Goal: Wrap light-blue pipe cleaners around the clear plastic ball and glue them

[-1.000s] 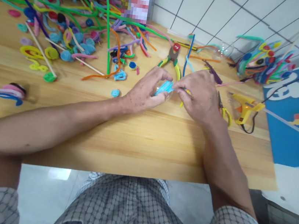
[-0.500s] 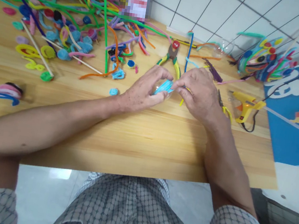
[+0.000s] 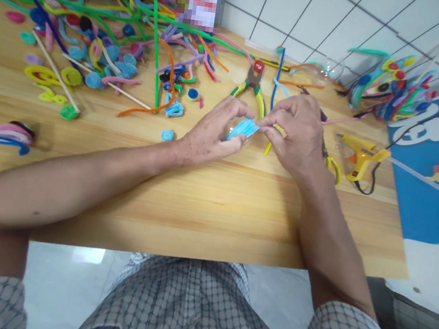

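My left hand [image 3: 213,125] curls its thumb and fingers around a small clear rounded piece covered with light-blue pipe cleaners [image 3: 244,129] laid side by side. My right hand [image 3: 294,131] is closed in a pinch at the right end of these blue strips; the fingertips hide exactly what they grip. Just beyond both hands lie pliers [image 3: 260,100] with green and yellow handles, and a red ball is at their jaws. A short yellow strip [image 3: 268,148] sticks out below my right fingers.
Loose pipe cleaners [image 3: 153,30] and coiled pieces crowd the left and back. To the right are a yellow glue gun [image 3: 363,158], yellow-handled scissors [image 3: 332,169] partly hidden by my wrist, and colourful fish-like figures [image 3: 377,91]. A small striped piece [image 3: 10,135] sits at left.
My right hand has shifted slightly, its fingertips moving a little right along the blue strips, so more blue shows. My left hand keeps its hold in the same place.
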Motion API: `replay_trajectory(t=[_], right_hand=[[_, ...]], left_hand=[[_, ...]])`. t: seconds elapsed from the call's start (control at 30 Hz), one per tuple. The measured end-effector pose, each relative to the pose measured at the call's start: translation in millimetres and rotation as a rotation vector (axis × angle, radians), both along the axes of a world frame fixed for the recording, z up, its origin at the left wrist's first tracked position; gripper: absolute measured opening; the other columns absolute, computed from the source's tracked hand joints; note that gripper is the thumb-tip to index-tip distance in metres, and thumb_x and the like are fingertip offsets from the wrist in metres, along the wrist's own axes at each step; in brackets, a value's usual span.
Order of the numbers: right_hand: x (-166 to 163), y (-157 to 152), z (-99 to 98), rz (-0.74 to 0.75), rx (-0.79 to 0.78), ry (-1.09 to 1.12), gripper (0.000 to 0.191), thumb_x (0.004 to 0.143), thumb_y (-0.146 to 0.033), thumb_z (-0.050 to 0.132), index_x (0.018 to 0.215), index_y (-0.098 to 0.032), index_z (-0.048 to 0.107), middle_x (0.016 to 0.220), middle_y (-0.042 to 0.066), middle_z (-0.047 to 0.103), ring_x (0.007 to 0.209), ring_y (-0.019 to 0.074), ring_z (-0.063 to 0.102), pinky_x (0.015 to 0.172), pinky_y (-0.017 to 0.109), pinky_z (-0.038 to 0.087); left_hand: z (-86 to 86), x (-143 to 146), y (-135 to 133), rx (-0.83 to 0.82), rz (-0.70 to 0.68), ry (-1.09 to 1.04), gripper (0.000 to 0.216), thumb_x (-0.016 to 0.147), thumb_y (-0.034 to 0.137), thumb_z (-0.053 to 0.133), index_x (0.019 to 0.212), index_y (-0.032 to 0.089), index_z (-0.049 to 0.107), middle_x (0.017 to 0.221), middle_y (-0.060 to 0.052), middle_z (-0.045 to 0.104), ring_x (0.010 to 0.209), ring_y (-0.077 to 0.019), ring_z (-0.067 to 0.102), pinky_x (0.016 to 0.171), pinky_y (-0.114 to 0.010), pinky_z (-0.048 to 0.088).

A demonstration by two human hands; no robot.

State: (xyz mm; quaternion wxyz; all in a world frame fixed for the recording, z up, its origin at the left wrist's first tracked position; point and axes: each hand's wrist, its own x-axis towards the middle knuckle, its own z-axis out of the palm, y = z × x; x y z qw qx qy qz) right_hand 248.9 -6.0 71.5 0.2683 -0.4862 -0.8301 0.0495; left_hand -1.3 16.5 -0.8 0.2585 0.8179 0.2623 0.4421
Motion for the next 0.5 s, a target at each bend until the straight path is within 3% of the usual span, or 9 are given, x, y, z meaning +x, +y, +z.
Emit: replay_trajectory(t=[0.17,0.33,0.5], right_hand=[[-4.3,-2.3,-2.5,0.004,0.002,-0.002,0.012,0.104,-0.044,0.074,0.100,-0.036,0.082,0.113,0.008,0.078,0.118,0.0374,0.070,0.113,0.063,0.056],[-6.8,-3.5,-4.7,0.020,-0.058,0.100,0.015,0.101,-0.052,0.080,0.103,-0.038,0.081,0.114,0.009,0.080,0.125,0.0384,0.070,0.116,0.062,0.056],[-6.6,-4.5,0.4,0.078,-0.049,0.085,0.013,0.105,-0.044,0.074,0.097,-0.037,0.081,0.111,0.008,0.080,0.116,0.0345,0.073,0.112,0.058,0.058]], left_hand=[[-1.0,-0.6,-1.2,-0.005,0.019,-0.011,0.039,0.106,0.052,0.069,0.138,0.030,0.065,0.137,-0.013,0.076,0.131,-0.0318,0.071,0.116,-0.057,0.061],[-0.8,-1.9,-1.4,0.011,0.005,-0.024,0.037,0.106,0.048,0.069,0.138,0.031,0.064,0.136,-0.012,0.075,0.131,-0.0321,0.072,0.117,-0.058,0.060],[-1.3,-1.6,-0.5,0.010,0.009,-0.001,0.039,0.105,0.047,0.070,0.139,0.028,0.064,0.137,-0.013,0.076,0.132,-0.0315,0.071,0.117,-0.056,0.061]])
